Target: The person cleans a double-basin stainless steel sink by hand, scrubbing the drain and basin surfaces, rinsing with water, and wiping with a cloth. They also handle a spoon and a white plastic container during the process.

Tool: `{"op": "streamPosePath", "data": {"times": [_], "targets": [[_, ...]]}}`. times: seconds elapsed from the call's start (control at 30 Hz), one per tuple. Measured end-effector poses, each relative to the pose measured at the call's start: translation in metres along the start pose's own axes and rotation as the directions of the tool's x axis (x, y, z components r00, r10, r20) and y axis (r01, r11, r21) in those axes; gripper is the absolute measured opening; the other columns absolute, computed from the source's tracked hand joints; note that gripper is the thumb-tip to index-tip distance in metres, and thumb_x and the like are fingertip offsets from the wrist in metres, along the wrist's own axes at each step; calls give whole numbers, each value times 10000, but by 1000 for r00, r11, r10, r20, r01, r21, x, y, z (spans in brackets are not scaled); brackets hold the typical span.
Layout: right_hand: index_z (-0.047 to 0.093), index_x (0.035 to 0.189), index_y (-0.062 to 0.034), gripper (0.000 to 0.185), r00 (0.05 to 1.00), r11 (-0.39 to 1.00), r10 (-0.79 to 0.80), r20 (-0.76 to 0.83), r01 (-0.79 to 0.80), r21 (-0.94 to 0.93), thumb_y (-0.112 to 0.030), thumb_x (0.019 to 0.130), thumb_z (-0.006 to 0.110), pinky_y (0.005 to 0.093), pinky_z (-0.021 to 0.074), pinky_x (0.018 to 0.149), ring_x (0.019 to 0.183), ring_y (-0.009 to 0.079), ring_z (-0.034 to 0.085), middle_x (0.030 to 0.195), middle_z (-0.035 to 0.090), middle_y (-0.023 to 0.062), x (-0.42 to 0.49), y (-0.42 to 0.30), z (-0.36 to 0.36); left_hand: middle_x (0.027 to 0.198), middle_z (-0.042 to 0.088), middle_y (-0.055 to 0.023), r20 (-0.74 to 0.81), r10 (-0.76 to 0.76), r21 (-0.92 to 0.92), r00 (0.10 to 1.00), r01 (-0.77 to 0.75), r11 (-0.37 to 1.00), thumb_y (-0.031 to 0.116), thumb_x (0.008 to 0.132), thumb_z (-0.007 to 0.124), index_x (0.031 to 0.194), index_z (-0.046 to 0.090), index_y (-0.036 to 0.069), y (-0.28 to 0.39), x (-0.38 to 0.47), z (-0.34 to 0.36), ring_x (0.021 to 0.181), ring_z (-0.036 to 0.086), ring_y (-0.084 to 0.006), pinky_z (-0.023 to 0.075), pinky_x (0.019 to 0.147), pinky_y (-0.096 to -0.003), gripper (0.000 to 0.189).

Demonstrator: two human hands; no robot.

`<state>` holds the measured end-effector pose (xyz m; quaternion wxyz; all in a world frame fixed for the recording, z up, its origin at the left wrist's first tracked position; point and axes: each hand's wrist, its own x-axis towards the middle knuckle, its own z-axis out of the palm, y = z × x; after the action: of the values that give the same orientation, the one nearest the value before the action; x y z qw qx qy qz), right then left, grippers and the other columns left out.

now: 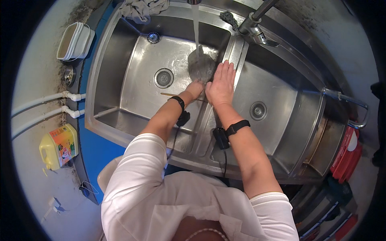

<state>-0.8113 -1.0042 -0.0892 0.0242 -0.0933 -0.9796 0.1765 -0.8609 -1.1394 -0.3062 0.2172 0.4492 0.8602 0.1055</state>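
Water (196, 30) runs from a tap into the left basin (144, 90) of a steel double sink. It falls onto a dark grey, rounded thing (199, 64), whose exact kind I cannot tell. My left hand (194, 89) is closed at the near end of this thing, its fingertips partly hidden. My right hand (222, 82) lies palm down, fingers straight, over the divider (230, 57) beside the grey thing, holding nothing visible. A thin yellowish stick (167, 95) lies near my left wrist, partly behind it.
A grey cloth (141, 9) hangs over the back left rim. A dark scouring pad (228, 18) lies near the mixer tap (256, 30). White tubs (75, 42) and a yellow jug (60, 147) stand at left. The right basin (271, 90) adjoins; red plastic baskets (346, 156) sit at far right.
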Motion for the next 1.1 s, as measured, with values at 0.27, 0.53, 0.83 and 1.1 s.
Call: {"op": "streamPosePath", "data": {"times": [0.27, 0.53, 0.83, 1.1], "targets": [[296, 1420, 96, 748, 1000, 1000, -2, 2, 2, -20, -194, 792, 581, 465, 70, 1193, 1446, 401, 111, 1526, 201, 267, 1, 0, 0, 1160, 576, -196, 30, -409, -245, 912, 403, 882, 123, 847, 539, 1100, 608, 70, 1, -5, -21, 1018, 604, -366, 500, 846, -481, 267], [292, 1416, 102, 751, 1000, 999, -6, -26, 5, -36, -188, 788, 584, 459, 95, 1192, 1436, 402, 139, 1518, 226, 260, 0, -1, 0, 734, 681, -187, -295, -613, -605, 733, 354, 714, 217, 760, 713, 757, 705, 18, -17, 5, -134, 641, 675, -292, 535, 641, -392, 199], [298, 1420, 88, 716, 1000, 996, -1, 11, 1, -87, -191, 819, 570, 448, 74, 1196, 1452, 378, 109, 1529, 222, 239, 3, 2, 3, 880, 662, -106, 63, -807, -998, 587, 29, -57, -98, 861, 486, 933, 599, 1, 18, -3, -265, 642, 651, -215, 565, 512, -311, 167], [325, 1391, 41, 812, 989, 886, -126, -79, 148, 439, -192, 719, 716, 477, 282, 1117, 1367, 401, 313, 1475, 298, 279, 11, -34, -9, 838, 643, -78, 11, -590, -986, 808, -90, -143, 39, 880, 633, 975, 592, 29, 78, -85, -314, 602, 616, -153, 490, 481, -237, 104]]}}
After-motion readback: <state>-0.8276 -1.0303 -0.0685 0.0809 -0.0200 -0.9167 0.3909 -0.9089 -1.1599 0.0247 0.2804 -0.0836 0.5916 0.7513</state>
